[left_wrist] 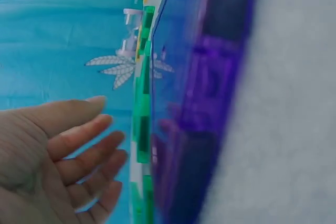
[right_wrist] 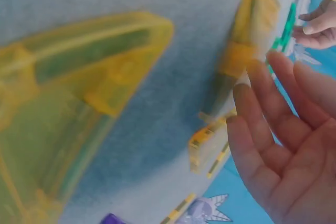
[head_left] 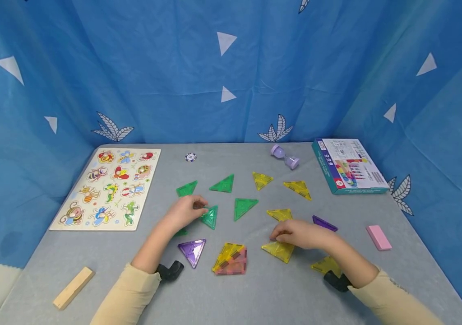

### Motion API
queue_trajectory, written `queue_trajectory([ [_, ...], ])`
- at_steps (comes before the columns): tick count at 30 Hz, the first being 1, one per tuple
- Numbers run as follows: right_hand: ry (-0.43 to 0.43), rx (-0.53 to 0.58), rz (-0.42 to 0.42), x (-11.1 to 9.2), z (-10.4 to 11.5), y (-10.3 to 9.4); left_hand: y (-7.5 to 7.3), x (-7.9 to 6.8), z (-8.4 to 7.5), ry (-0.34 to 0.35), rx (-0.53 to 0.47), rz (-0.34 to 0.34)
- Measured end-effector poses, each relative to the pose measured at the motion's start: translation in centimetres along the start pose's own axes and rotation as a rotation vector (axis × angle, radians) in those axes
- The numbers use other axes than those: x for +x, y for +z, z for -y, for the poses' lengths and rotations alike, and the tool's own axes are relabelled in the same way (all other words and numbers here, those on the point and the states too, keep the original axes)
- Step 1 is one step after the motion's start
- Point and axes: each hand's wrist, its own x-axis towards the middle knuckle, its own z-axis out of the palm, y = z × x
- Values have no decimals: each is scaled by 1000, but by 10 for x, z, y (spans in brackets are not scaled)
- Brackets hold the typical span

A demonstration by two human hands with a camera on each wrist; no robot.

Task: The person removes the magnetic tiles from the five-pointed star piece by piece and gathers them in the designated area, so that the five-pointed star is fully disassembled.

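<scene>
In the head view my left hand [head_left: 185, 211] hovers beside a green triangle tile [head_left: 209, 217], among several other green triangle tiles [head_left: 245, 207]. Its fingers are bent loosely, and the left wrist view shows nothing in that hand [left_wrist: 68, 153]. Over a yellow triangle tile [head_left: 277, 252] is my right hand [head_left: 299, 234], partly hiding it. The right wrist view shows relaxed fingers [right_wrist: 257, 129] with nothing held. A yellow tile on pink tiles [head_left: 233, 266] forms a small group between my hands. A purple triangle tile [head_left: 192, 251] lies below my left hand.
Around the table stand an insect puzzle board [head_left: 109, 189], a wooden block [head_left: 73, 288], a poker chip [head_left: 190, 157], a purple hourglass [head_left: 285, 156], a boxed set [head_left: 348, 167] and a pink block [head_left: 379, 238]. A blue curtain [head_left: 198, 67] borders the back and sides.
</scene>
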Motion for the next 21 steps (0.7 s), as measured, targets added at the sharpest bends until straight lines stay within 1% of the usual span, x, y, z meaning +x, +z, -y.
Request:
queue_trajectory([
  [1, -12, 3, -29, 0, 1, 0, 0, -2, -3, 10, 16, -12],
  [2, -27, 8, -60, 0, 2, 0, -2, -4, -6, 42, 23, -14],
  [3, -43, 12, -93, 0, 4, 0, -2, -7, -11, 86, 15, -1],
  [4, -62, 21, -120, 0, 7, 1, -3, -9, -15, 134, -1, 33],
  [5, -87, 35, -134, 0, 10, 2, -4, -12, -21, 187, -23, 87],
  [6, -110, 60, -139, 0, 13, 4, -4, -14, -26, 235, -51, 161],
  [8, -149, 100, -119, 3, 20, 11, -3, -19, -37, 308, -92, 333],
  [10, -171, 143, -62, 7, 28, 21, 1, -22, -44, 345, -92, 485],
  [11, -180, 164, -31, 10, 31, 26, 3, -23, -47, 356, -83, 542],
  [13, -193, 183, 14, 16, 36, 35, 10, -25, -50, 374, -60, 612],
  [14, -196, 195, 31, 18, 38, 39, 13, -26, -51, 384, -64, 633],
  [16, -193, 211, 36, 22, 41, 47, 19, -27, -51, 393, -73, 646],
  [18, -189, 234, 17, 24, 42, 52, 23, -29, -51, 392, -94, 639],
  [21, -172, 294, -27, 26, 41, 56, 26, -30, -50, 387, -125, 611],
])
